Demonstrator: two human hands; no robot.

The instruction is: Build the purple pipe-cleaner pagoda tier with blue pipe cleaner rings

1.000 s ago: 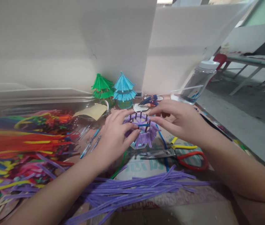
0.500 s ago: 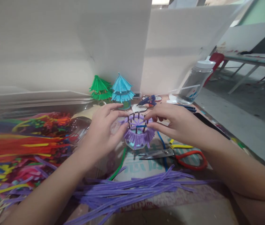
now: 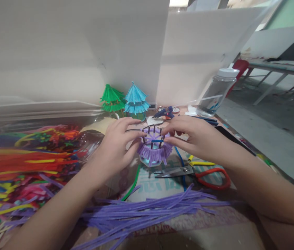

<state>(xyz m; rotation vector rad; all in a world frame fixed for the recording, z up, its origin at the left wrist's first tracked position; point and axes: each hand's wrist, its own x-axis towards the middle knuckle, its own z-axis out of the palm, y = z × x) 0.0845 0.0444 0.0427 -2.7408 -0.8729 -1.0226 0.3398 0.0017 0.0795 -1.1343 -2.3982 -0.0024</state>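
A small round craft model (image 3: 154, 152), with a purple pipe-cleaner fringe and several dark upright posts, stands in front of me. A short blue strip (image 3: 157, 141) lies level between two of its near posts. At the model's left side, my left hand (image 3: 122, 140) has thumb and forefinger closed about a post. My right hand (image 3: 185, 133) pinches at the right posts, its thumb tip against the blue strip's right end. The fingertips partly hide what they touch. Just below lie orange-handled scissors (image 3: 185, 171), blades pointing left.
Loose purple pipe cleaners (image 3: 147, 211) spread in front, and coloured bundles (image 3: 24, 159) fill the left. Behind stand a green model (image 3: 111, 97), a light-blue model (image 3: 136, 99) and a blue glue gun (image 3: 164, 112). A clear bottle (image 3: 216, 92) stands by the table's right edge.
My left fingers have shifted slightly, the forefinger now reaching lower across the left posts. My right hand and the model have stayed almost still.
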